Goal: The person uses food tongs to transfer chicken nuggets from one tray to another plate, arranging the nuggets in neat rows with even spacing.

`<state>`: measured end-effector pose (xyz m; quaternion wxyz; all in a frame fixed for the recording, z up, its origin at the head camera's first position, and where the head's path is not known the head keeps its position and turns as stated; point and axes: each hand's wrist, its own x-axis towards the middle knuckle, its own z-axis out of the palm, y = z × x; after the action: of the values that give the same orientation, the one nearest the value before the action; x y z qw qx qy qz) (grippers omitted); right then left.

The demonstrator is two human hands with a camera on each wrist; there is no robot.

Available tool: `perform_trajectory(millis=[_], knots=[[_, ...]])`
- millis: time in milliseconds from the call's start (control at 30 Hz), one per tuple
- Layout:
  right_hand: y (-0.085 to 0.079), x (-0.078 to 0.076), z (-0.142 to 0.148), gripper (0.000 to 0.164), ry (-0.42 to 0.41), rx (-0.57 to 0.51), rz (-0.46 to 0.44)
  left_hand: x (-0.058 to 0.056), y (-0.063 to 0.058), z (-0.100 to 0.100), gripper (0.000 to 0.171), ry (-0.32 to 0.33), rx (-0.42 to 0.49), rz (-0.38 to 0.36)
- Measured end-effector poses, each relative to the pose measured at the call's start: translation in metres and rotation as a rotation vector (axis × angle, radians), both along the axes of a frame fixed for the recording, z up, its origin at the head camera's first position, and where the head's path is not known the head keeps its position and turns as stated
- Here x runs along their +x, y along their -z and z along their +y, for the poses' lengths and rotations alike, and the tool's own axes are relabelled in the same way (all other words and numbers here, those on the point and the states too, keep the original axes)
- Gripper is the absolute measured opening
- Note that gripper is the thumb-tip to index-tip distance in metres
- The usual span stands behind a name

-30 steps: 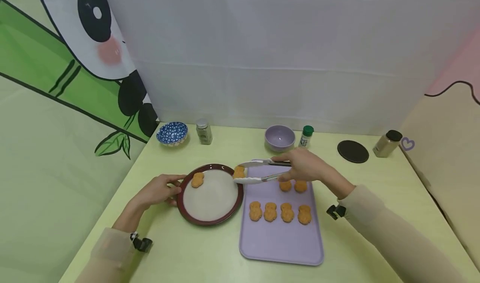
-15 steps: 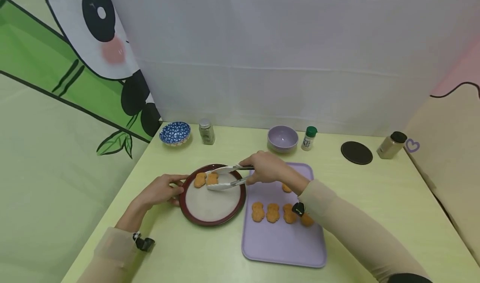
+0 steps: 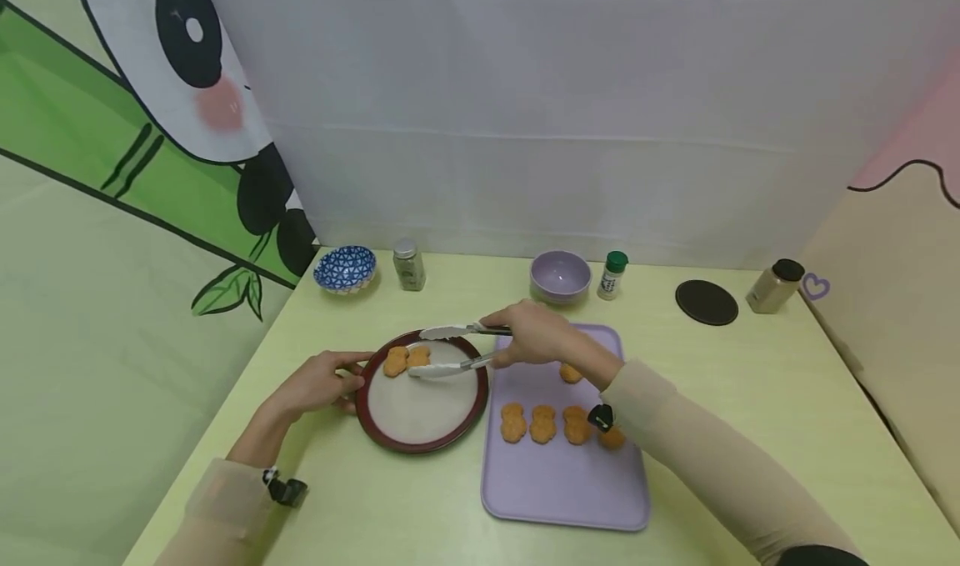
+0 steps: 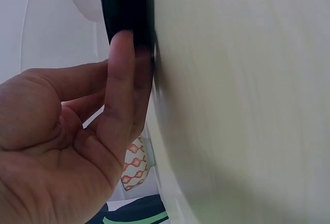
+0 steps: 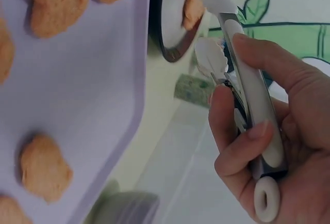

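From where I stand, the person's right hand point(image 3: 534, 333) has its fingers and thumb wrapped round a pair of tongs point(image 5: 252, 92), whose two arms stand spread apart and reach leftward from the hand over the brown-rimmed plate point(image 3: 420, 448). Beyond the fingertips, the upper tip lies over the far rim, visibly apart from the food. The lower tip crosses the near edge of the second golden-brown piece point(image 3: 420, 355); whether it touches, I can't tell. That piece rests on the plate just beside the first golden-brown piece point(image 3: 395, 362), which sits on the side nearer the left hand point(image 3: 318, 380).

The left hand holds the plate by its left edge, one finger laid along the rim and the others gathered at the side, close to the table point(image 3: 375, 508). In the left wrist view the fingers meet the plate's dark outer side.

Beneath the right hand and forearm lies the lilac tray point(image 3: 564, 491). A row of four pieces point(image 3: 543, 424) runs across it on the near side of the hand, the rightmost partly covered by the wrist, and another piece point(image 3: 572, 373) shows just past the wrist's near edge.

Farther off than the right hand stand a purple bowl point(image 3: 560, 276) and a green-capped shaker point(image 3: 612, 275); to its far right lies a black disc point(image 3: 707, 303), with a black-capped jar point(image 3: 776, 287) near it. Beyond the left hand are a blue patterned bowl point(image 3: 344, 268) and a grey-capped jar point(image 3: 408, 264).
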<state>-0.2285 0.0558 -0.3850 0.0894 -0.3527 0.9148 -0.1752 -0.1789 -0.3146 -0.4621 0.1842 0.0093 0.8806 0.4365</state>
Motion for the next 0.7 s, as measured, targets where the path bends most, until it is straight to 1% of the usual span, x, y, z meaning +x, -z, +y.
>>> perform_trajectory(millis=[100, 200, 267, 300, 400, 500, 600, 700], knots=[[-0.011, 0.003, 0.029, 0.067, 0.010, -0.034, -0.002, 0.001, -0.002, 0.002, 0.049, -0.003, 0.009, -0.009], [-0.023, 0.004, 0.068, 0.069, -0.005, -0.035, 0.011, 0.002, -0.002, 0.000, 0.049, -0.008, 0.001, -0.010], [-0.027, 0.004, 0.096, 0.069, -0.004, -0.025, 0.020, 0.002, -0.002, 0.000, 0.049, -0.013, -0.001, -0.011], [-0.029, 0.005, 0.110, 0.069, 0.006, -0.012, 0.010, 0.002, -0.001, -0.001, 0.049, -0.014, 0.001, -0.012], [-0.027, 0.008, 0.146, 0.068, 0.041, 0.034, -0.020, 0.002, -0.001, -0.001, 0.049, -0.017, 0.008, -0.014], [-0.021, 0.011, 0.174, 0.067, 0.080, 0.095, -0.055, 0.002, -0.001, -0.001, 0.049, -0.015, 0.004, -0.015], [-0.012, 0.011, 0.193, 0.066, 0.090, 0.115, -0.081, 0.002, -0.001, 0.000, 0.049, -0.012, -0.001, -0.014], [-0.005, 0.012, 0.206, 0.066, 0.090, 0.107, -0.104, 0.001, -0.001, 0.001, 0.049, -0.005, 0.001, -0.011]])
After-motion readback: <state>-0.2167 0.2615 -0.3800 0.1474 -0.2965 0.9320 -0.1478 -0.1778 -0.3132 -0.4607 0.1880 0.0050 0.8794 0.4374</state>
